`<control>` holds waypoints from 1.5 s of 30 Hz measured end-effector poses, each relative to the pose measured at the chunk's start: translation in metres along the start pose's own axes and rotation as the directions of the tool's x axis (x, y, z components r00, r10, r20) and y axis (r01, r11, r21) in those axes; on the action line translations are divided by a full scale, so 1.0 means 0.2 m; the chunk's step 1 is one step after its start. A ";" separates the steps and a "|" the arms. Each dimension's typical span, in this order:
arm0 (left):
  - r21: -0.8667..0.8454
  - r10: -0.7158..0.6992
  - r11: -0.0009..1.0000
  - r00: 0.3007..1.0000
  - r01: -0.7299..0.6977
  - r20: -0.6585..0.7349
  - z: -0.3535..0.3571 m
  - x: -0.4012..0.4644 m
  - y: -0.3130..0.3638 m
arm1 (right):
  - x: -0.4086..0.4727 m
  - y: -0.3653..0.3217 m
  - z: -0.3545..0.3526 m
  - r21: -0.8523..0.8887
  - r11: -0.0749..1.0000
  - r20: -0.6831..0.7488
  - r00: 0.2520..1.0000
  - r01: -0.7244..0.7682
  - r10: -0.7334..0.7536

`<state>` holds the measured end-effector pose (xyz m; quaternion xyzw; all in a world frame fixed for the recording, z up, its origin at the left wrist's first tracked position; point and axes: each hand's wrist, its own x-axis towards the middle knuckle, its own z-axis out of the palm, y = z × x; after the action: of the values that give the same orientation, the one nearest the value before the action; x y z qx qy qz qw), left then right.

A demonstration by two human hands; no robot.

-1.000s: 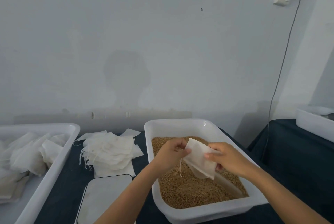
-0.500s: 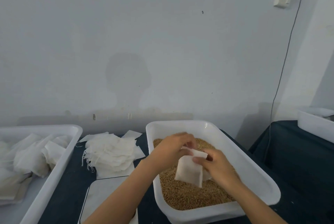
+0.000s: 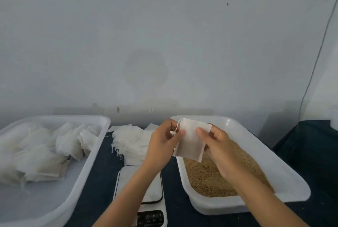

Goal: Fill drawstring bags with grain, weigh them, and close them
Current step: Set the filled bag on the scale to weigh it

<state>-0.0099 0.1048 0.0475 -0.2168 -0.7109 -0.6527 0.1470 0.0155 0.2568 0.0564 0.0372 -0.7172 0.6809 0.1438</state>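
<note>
A small white drawstring bag (image 3: 191, 139) hangs upright between both hands, over the near left corner of the white grain tray (image 3: 285, 177). My left hand (image 3: 164, 140) pinches its left edge at the drawstring. My right hand (image 3: 215, 144) pinches its right upper corner, thumb on the front. Brown grain (image 3: 210, 182) fills the tray under the bag. A white digital scale (image 3: 144, 195) lies on the dark cloth below my left forearm. Whether the bag holds grain I cannot tell.
A heap of flat empty bags (image 3: 131, 139) lies behind the scale. A large white tray (image 3: 87, 170) at the left holds several bags. Another white tub (image 3: 334, 118) shows at the far right edge. A cable (image 3: 318, 58) hangs down the wall.
Both hands have lifted the bag up from the grain and towards the tray's left edge, and it now hangs flat and upright. The camera has tilted down, showing the scale.
</note>
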 end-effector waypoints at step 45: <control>0.435 -0.225 0.824 0.915 0.362 -0.336 -0.66 -0.27 -0.59 | 0.04 0.62 0.51 -0.113 0.993 -0.012 1.000 -0.027 0.026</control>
<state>-0.0327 -0.0388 -0.0670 0.0314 -0.8505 -0.4898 0.1892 -0.0382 0.1658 -0.0644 0.0159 -0.7543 0.6411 0.1402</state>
